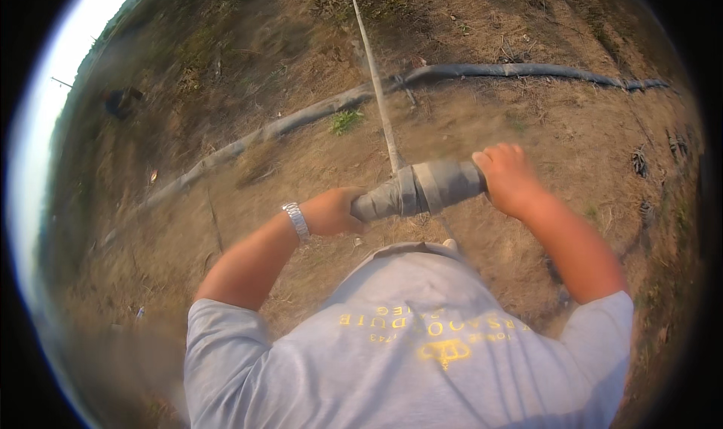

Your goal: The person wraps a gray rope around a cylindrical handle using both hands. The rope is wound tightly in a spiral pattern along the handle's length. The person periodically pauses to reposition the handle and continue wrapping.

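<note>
Both my hands hold a thick grey roll of flat hose or tape [446,183] in front of my waist. Several overlapping wraps make its middle bulge, and it tilts up toward the right. My left hand [336,211], with a metal-band watch [296,221] on the wrist, grips the narrower left end. Around the right end close the fingers of my right hand [508,177]. A long pale strip [373,73] runs from the roll's middle away over the ground to the top of the view. Whether the roll has a core inside is hidden.
A wide grey hose [316,110] lies across the dry soil ahead, passing under the pale strip. One green weed [345,121] grows beside it. Dark tangled bundles [639,162] lie at the right. A dark, blurred shape [120,101] is far left.
</note>
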A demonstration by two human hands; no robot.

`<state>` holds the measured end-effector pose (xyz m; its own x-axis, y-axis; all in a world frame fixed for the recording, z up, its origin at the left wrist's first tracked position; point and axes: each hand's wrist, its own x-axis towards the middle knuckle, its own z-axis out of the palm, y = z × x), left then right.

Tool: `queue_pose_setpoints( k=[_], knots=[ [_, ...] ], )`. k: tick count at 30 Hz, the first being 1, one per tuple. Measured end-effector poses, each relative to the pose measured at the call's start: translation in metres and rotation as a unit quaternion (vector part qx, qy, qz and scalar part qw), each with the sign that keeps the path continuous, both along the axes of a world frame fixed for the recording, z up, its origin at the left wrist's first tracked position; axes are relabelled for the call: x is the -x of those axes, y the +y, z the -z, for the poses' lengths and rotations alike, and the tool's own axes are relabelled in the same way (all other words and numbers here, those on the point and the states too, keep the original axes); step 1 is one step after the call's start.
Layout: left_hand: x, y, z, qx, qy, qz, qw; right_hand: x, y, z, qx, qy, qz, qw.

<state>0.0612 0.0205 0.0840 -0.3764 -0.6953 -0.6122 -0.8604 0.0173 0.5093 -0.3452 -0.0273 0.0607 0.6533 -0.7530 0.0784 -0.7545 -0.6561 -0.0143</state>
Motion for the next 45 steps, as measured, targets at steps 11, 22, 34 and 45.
queue_pose_setpoints(
  k=[11, 22, 34, 45],
  knots=[
    [-0.004, 0.031, 0.045, 0.447, -0.146, -0.001, 0.882, -0.040, -0.034, -0.039, -0.401, 0.013, 0.140, 0.905],
    [-0.002, 0.015, 0.010, 0.081, 0.178, -0.143, 0.970, 0.000, -0.063, -0.012, 0.198, -0.111, -0.140, 0.964],
    [0.050, 0.010, 0.020, 0.195, -0.028, -0.071, 0.978, 0.022, -0.054, -0.056, -0.308, -0.031, -0.043, 0.950],
    [0.054, -0.009, 0.031, 0.553, -0.113, 0.092, 0.820, 0.059, -0.028, -0.053, -0.409, -0.031, 0.076, 0.909]
  ],
)
